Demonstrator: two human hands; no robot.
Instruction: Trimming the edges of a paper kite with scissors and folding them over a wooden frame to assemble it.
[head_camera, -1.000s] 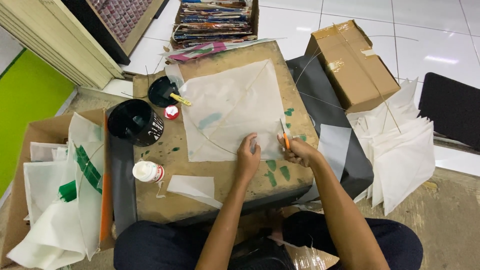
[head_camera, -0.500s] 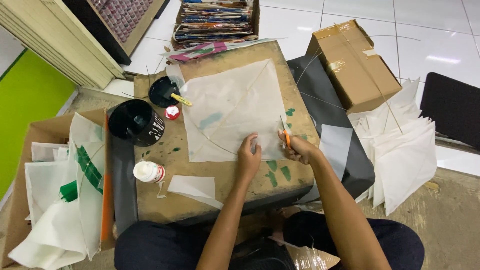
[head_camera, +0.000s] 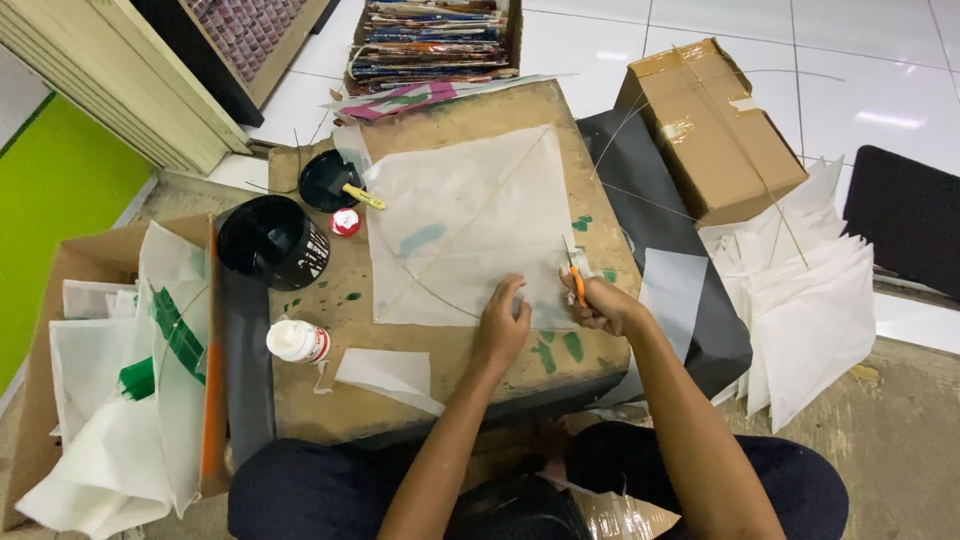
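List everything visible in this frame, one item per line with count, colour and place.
Kite sheet: one, translucent white with thin sticks, on the board.
Work board: one, brown, paint-stained, centre.
Scissors: one, orange handles, at the sheet's right edge.
Black pot: one, board's left edge.
Black lid with brush: one, above the pot.
Glue bottle: one, white, lying left.
Paper scrap: one, white, near front.
Cardboard box: one, brown, upper right.
Finished kites: stack, white, right floor.
Left hand: pressing the sheet.
Right hand: holding the scissors.
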